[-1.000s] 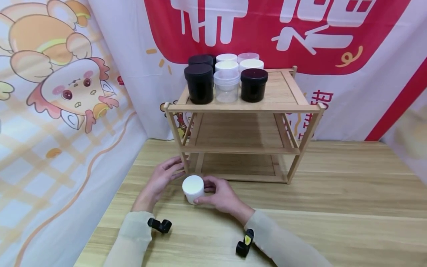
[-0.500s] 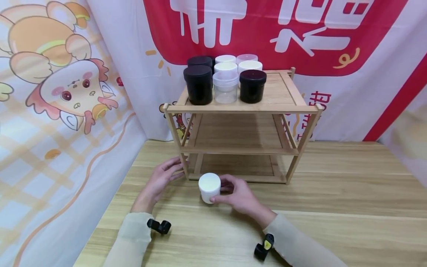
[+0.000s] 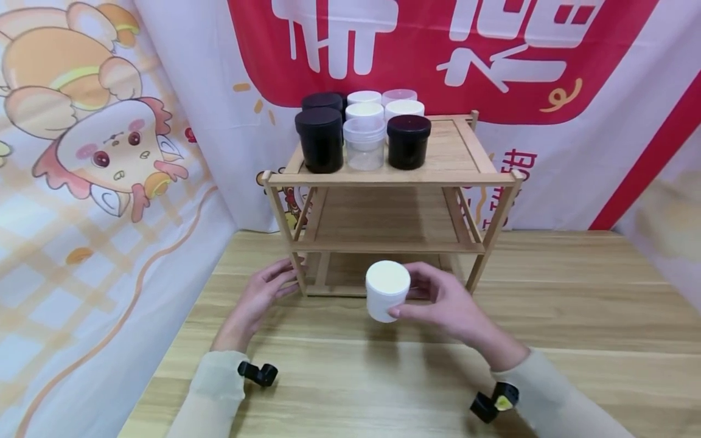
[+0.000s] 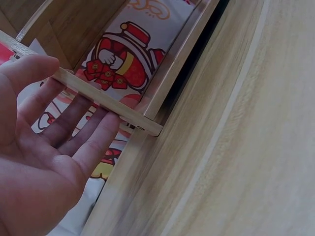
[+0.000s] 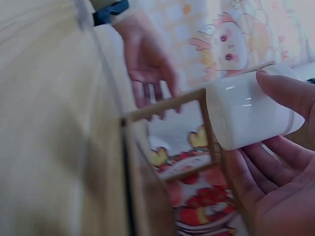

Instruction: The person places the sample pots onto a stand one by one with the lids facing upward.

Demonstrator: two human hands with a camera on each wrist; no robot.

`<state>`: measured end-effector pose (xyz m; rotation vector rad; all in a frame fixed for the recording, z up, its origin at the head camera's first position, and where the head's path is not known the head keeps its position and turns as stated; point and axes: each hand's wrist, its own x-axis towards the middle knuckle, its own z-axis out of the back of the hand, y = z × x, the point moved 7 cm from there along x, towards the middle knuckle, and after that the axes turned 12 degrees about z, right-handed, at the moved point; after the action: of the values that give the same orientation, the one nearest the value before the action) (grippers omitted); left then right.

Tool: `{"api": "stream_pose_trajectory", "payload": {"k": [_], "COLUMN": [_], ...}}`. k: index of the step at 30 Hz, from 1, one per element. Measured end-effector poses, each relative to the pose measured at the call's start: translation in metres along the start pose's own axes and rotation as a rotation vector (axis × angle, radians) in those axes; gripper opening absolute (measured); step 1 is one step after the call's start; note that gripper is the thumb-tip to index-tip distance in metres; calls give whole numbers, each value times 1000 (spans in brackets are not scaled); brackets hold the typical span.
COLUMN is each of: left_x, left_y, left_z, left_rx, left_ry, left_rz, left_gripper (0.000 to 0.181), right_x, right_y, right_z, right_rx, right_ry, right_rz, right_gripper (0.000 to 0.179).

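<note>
A white screw-top jar (image 3: 386,295) is held upright above the table by my right hand (image 3: 446,304), the thumb on its near side. In the right wrist view the jar (image 5: 251,108) lies between thumb and fingers, some fingertips hidden behind it. My left hand (image 3: 263,295) is at the front left leg of a three-tier wooden shelf (image 3: 389,178). In the left wrist view the thumb of that hand (image 4: 49,157) meets the shelf leg (image 4: 93,93) and the fingertips pass behind it, partly hidden.
On the top tier stand several black jars (image 3: 322,143), white jars (image 3: 405,108) and a clear jar (image 3: 365,146), grouped to the left. The two lower tiers (image 3: 383,216) show bare wood. Printed cloth (image 3: 109,140) hangs behind and left of the wooden table (image 3: 328,377).
My right hand has carried the white jar rightward along the shelf front and raised it off the table. My left hand has stayed at the shelf leg.
</note>
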<state>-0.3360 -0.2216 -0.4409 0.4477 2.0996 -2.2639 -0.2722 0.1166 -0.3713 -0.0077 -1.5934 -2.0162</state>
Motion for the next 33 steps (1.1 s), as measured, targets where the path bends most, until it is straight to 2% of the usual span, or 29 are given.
{"api": "stream_pose_trajectory", "payload": {"k": [8, 13, 17, 23, 28, 33], "left_x": [2, 4, 6, 3, 0, 1], "left_y": [2, 0, -1, 1, 4, 5], "left_z": [-5, -10, -12, -5, 2, 0], "left_rx": [-3, 11, 21, 45, 44, 36], "left_ry": [8, 14, 24, -3, -19, -10], "left_rz": [8, 9, 2, 15, 24, 29], "left_gripper": [52, 53, 54, 56, 58, 58], "right_x": [-15, -28, -37, -36, -34, -32], "right_y": [34, 52, 68, 96, 116, 135], "right_z": [45, 70, 87, 105, 119, 143], "right_rx": [-11, -96, -161, -208, -243, -250], "right_ry": [-36, -71, -97, -124, -187, -304], "right_rz": [23, 0, 20, 70, 90, 99], "right_gripper": [63, 60, 58, 59, 59, 57]}}
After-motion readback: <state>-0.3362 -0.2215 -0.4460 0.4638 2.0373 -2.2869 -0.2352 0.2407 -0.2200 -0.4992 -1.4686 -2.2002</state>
